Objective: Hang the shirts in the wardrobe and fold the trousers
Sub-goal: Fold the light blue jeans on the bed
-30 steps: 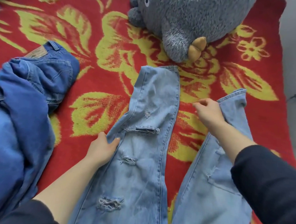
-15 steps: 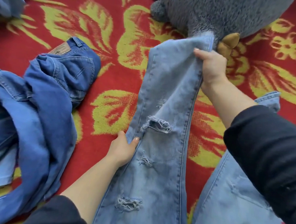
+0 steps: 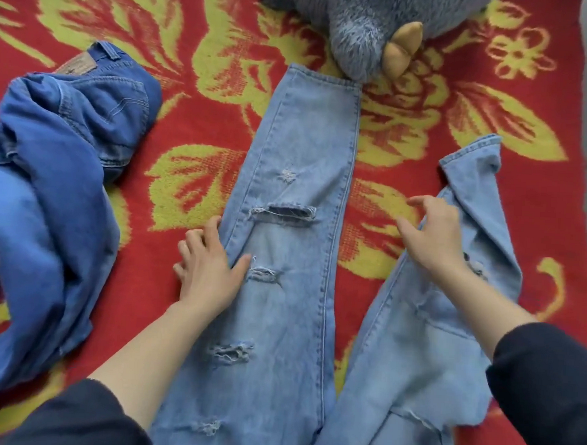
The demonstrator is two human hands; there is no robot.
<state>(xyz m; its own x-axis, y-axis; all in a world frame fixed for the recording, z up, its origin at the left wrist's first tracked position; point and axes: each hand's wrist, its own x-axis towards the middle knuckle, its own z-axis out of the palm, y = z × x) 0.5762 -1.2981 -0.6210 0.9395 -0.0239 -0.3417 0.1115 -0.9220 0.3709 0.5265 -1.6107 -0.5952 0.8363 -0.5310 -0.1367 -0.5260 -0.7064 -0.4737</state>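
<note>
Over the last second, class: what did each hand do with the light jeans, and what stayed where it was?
The right hand lifted the left trouser leg by its hem toward the plush toy, let go, and moved back to the right trouser leg. The left leg now lies flat. The left hand stayed at that leg's outer edge; the dark jeans stayed heaped on the blanket.

We are viewing the spread trousers (image 3: 295, 154) lying centrally on the blanket (image 3: 206, 115); a second trouser heap (image 3: 68, 142) is lying left, and the plush toy (image 3: 356, 28) is sitting behind, just beside one hem.
</note>
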